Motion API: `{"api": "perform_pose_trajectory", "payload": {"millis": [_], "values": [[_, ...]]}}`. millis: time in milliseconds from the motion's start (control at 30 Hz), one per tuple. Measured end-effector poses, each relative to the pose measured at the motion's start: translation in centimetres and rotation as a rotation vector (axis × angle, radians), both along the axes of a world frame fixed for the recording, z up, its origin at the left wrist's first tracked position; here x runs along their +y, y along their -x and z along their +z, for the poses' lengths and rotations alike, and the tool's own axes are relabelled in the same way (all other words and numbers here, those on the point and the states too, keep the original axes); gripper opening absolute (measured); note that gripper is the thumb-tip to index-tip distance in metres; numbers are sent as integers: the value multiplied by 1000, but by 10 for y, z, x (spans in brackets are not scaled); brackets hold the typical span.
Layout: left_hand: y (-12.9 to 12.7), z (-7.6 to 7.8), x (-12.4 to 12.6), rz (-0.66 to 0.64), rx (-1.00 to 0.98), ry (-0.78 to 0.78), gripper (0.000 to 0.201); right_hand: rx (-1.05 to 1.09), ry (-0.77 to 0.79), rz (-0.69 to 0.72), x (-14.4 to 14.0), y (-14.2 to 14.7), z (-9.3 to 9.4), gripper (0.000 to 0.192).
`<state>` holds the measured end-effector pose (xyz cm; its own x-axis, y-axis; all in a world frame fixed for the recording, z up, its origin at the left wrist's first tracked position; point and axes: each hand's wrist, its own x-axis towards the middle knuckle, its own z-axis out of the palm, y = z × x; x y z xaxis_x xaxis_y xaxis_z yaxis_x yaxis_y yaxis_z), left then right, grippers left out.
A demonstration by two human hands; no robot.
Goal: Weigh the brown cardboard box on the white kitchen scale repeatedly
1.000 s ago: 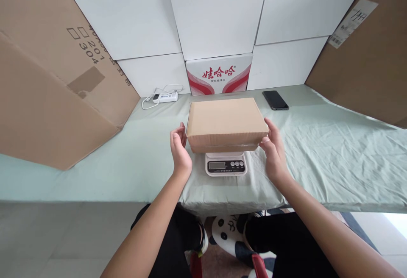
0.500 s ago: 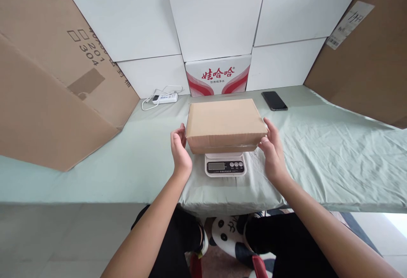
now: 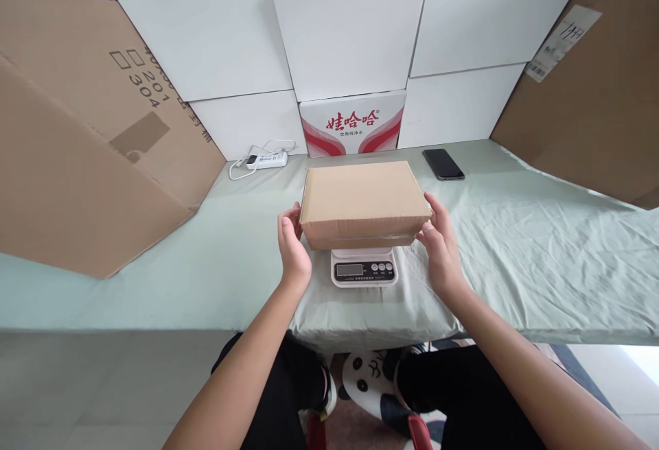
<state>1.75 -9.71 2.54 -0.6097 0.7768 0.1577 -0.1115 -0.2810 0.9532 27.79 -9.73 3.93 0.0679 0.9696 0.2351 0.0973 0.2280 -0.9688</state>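
A closed brown cardboard box (image 3: pixel 363 193) rests level over a small white kitchen scale (image 3: pixel 364 281), hiding most of its platform. The scale's dark display and several round buttons show in front of the box. My left hand (image 3: pixel 293 241) is at the box's left end, its curled fingers against that side and partly hidden. At the right end, my right hand (image 3: pixel 440 241) holds the near corner, with the thumb in front and the fingers along the side.
Behind stand stacked white boxes (image 3: pixel 350 38) and a red-and-white printed carton (image 3: pixel 353 124). A white device with a cable (image 3: pixel 266 160) lies back left, a black phone (image 3: pixel 443 164) back right. Large cardboard panels (image 3: pixel 77 148) flank the green cloth-covered table (image 3: pixel 231 251).
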Motion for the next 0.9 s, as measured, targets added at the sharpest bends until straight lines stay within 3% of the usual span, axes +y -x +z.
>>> {"api": "perform_pose_trajectory", "payload": {"millis": [600,900], "values": [[-4,4,4,28,41,4,54,84,19,34,4,-2,-8,65],[-2,1,8,51,52,95,57,60,8,45,6,-1,-11,61]]}}
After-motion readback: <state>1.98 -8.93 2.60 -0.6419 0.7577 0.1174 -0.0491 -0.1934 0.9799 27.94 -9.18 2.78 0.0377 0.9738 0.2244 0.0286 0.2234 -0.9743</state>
